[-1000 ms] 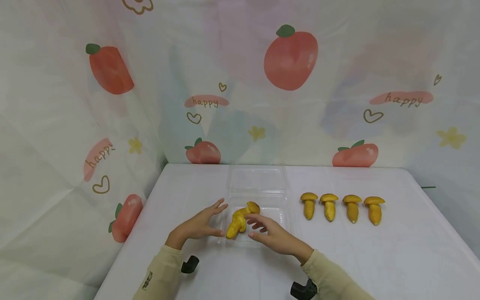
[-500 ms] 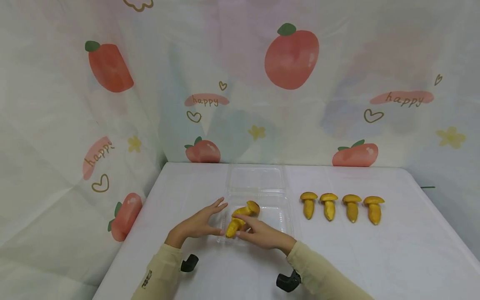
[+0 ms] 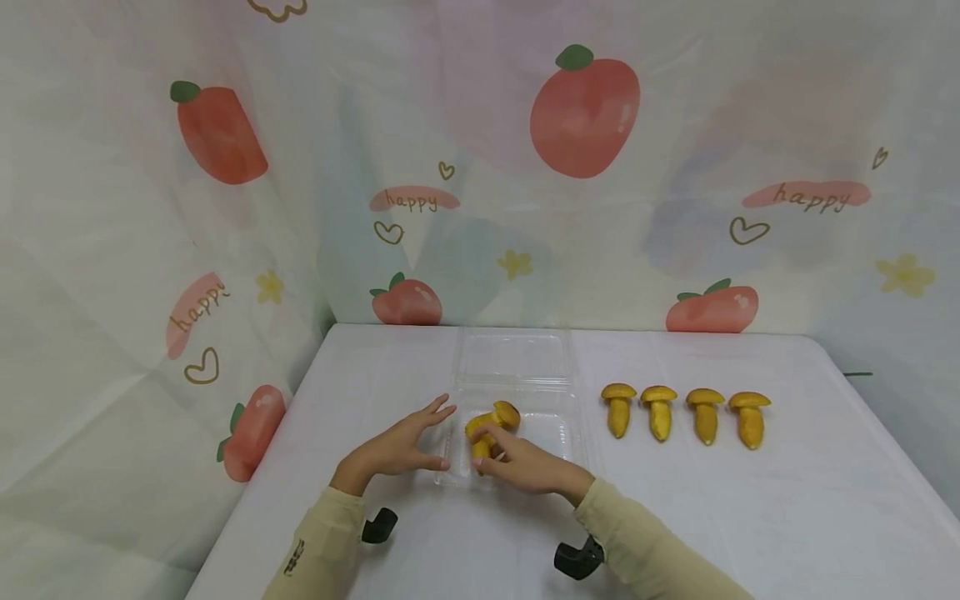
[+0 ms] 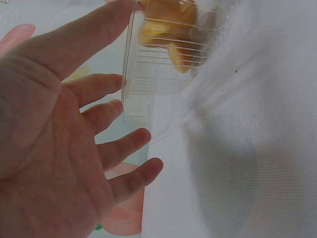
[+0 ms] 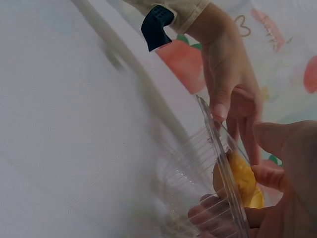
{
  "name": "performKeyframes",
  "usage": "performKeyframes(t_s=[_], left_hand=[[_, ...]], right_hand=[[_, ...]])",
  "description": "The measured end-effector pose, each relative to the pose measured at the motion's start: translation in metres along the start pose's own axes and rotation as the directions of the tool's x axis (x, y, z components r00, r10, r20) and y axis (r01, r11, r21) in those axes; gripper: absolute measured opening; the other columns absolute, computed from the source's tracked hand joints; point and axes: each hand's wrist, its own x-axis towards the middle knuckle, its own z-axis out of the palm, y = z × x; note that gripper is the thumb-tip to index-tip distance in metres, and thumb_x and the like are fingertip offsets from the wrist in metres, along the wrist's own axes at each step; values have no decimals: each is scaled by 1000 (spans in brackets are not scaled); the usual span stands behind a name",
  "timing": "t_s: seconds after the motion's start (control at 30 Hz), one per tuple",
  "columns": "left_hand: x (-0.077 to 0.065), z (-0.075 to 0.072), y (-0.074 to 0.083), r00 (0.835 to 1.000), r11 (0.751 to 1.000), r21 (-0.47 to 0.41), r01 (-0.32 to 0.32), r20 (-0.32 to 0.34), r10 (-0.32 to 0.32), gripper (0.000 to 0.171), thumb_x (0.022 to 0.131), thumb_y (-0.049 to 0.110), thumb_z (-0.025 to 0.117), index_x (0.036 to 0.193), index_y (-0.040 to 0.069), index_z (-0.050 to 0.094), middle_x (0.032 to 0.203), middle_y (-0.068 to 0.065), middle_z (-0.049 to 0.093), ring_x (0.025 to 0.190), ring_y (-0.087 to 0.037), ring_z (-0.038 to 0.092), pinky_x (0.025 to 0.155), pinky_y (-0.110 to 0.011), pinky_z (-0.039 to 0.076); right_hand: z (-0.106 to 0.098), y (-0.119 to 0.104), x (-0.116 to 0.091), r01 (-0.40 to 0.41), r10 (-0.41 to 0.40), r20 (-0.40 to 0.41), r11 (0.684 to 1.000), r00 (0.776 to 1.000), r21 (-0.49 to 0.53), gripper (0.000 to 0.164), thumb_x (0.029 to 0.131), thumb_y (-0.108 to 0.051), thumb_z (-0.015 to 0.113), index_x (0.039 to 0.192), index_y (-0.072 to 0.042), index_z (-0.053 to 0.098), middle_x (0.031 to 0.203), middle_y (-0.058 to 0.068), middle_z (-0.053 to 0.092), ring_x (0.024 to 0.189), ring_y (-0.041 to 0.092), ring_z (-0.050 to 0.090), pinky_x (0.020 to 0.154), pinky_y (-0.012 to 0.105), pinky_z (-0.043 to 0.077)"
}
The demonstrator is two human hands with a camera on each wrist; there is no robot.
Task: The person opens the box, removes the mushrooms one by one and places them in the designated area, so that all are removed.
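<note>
Two yellow mushrooms lie in the left part of an open clear plastic box [image 3: 555, 468]. One mushroom [image 3: 507, 412] is at the back with its cap to the right; the front mushroom [image 3: 482, 448] points its stalk toward me. My right hand [image 3: 525, 465] reaches over the front wall and holds that front mushroom between thumb and fingers, covering part of it. The right wrist view shows the index finger against its yellow surface [image 5: 242, 178]. At the left side, my left hand [image 3: 393, 446] has its fingers spread, the tips right at the box rim [image 4: 126, 64].
To the right of the box, several more yellow mushrooms [image 3: 705, 417] stand in a row, caps to the back. The box's clear lid [image 3: 513, 357] lies folded back behind it. A printed cloth backdrop [image 3: 615, 275] rises at the white table's [image 3: 675, 517] far edge.
My right hand has moved left and its fingers have come round the front mushroom. That mushroom's stalk has swung right, from slanting to pointing toward me. The left hand stays put.
</note>
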Motion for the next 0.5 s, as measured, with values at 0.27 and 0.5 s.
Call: performKeyframes(t_s=[0.27,0.5], left_hand=[[0,0,0,1000,1000,-16,4,5,-4,88,88,24,79,159,4,30,171,-17,11,157,-42,16,122,-65,22],[0,0,0,1000,1000,-26,3,5,-3,88,88,24,80,159,4,30,171,-17,11,157,-42,15,122,-65,21]], right_hand=[[-7,4,-2,148,-127,-172,982,977,119,17,98,4,51,112,3,42,96,15,54,76,14,57,63,20,47],[-13,6,-7,158,-125,-243,979,962,125,26,101,5,47,127,5,49,130,28,54,82,30,65,67,27,55]])
